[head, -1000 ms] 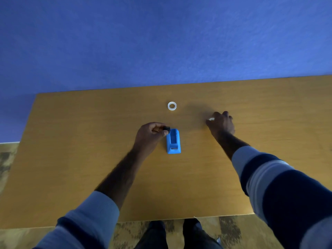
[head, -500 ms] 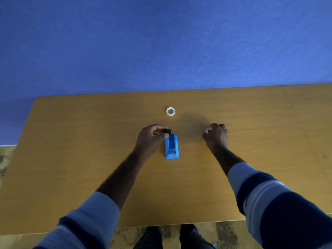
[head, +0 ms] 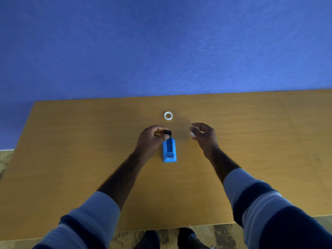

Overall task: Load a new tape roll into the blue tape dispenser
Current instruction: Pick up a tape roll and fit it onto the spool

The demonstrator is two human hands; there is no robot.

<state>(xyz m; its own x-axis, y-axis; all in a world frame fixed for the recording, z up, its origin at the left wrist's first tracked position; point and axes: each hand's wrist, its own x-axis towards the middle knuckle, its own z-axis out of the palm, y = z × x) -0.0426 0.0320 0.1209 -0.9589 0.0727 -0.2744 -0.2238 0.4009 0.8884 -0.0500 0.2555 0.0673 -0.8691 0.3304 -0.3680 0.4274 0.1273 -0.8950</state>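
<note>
The blue tape dispenser (head: 169, 150) lies on the wooden table (head: 71, 159), its long side pointing away from me and its middle slot showing dark. My left hand (head: 152, 139) pinches a small black spindle (head: 168, 133) just over the dispenser's far end. My right hand (head: 203, 135) hovers to the right of the dispenser, fingers curled round a small white tape roll (head: 193, 134) that is mostly hidden by the hand. A second white ring (head: 168, 115) lies flat on the table beyond the dispenser.
A blue wall (head: 161, 42) rises right behind the table's far edge. The table's near edge runs across the bottom, with my legs and patterned floor (head: 206, 234) below it.
My right hand has lifted off the table and come left toward the dispenser with the white roll. My left hand has stayed at the dispenser's far end with the black spindle.
</note>
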